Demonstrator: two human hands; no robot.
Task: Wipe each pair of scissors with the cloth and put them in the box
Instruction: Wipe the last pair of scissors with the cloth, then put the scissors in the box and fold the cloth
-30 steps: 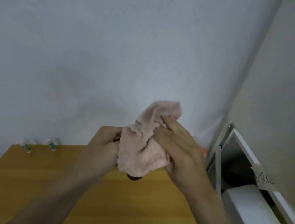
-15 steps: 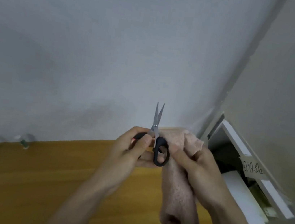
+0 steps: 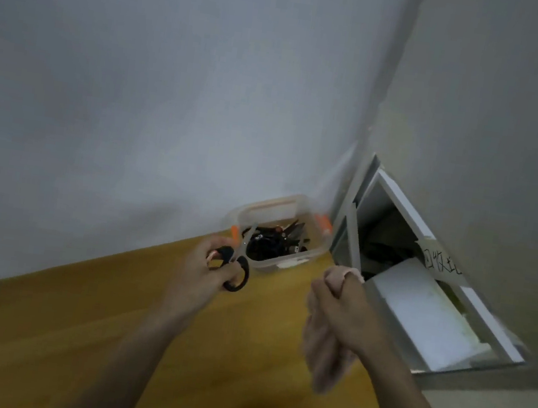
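The scissors point(image 3: 238, 262) with black handles are in the middle of the frame, a little below the centre, held in the air above the wooden table point(image 3: 76, 332). The left hand point(image 3: 208, 269) grips them by the handles, with fingers curled round the loops, and the blades point up and to the right, toward the box point(image 3: 273, 235). The blade tips appear in front of the near left rim of the box; whether they touch it I cannot tell.

The box is clear plastic with orange clips and stands on the far corner of the table, against the wall point(image 3: 139, 82), just above and to the right of the left hand. Inside it lie several dark scissors in a heap; they are too blurred to count.

The right hand point(image 3: 350, 305) is at the right of the centre, apart from the left hand. It is closed around the pink cloth point(image 3: 323, 349), which sticks out above the fist and hangs down below it, blurred.

To the right of the table, in the right part of the frame, stands a white shelf unit point(image 3: 437, 296) with a handwritten paper label point(image 3: 441, 262) on its edge.
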